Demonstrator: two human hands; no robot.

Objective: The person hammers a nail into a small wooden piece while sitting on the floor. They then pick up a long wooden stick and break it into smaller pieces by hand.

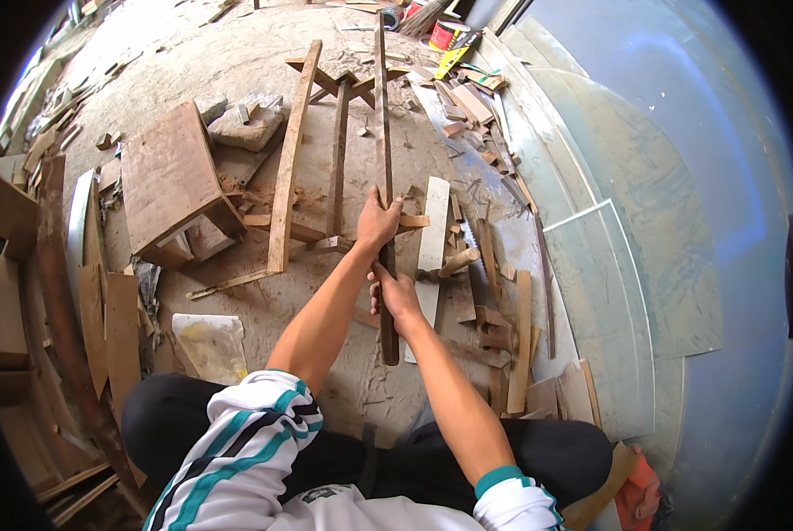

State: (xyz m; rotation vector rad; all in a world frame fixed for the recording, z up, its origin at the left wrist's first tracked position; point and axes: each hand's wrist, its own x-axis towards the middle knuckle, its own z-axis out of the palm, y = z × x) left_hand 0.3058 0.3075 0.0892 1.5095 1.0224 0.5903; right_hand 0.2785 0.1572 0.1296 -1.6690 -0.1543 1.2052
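Observation:
A long dark wooden bar (382, 133) runs away from me, part of a wooden frame lying on the floor. My left hand (380, 221) wraps round it near the short crosspiece at the near end of the frame. Closer to me, my right hand (396, 298) grips the same bar, its thumb along the side and the fingers curled under. To the left lie a lighter wooden bar (294, 168) and a dark middle bar (337, 159). Crossed pieces (326, 81) join at the far end. Where the bar meets the near crosspiece is partly hidden by my left hand.
A wooden box (165, 173) stands left, beside a stone block (248, 124). On the right lie a white board (433, 230), a wooden handle (459, 262), and offcuts (472, 102). Glass sheets (591, 265) lean farther right. A yellow saw (457, 55) and red can (446, 35) are far off.

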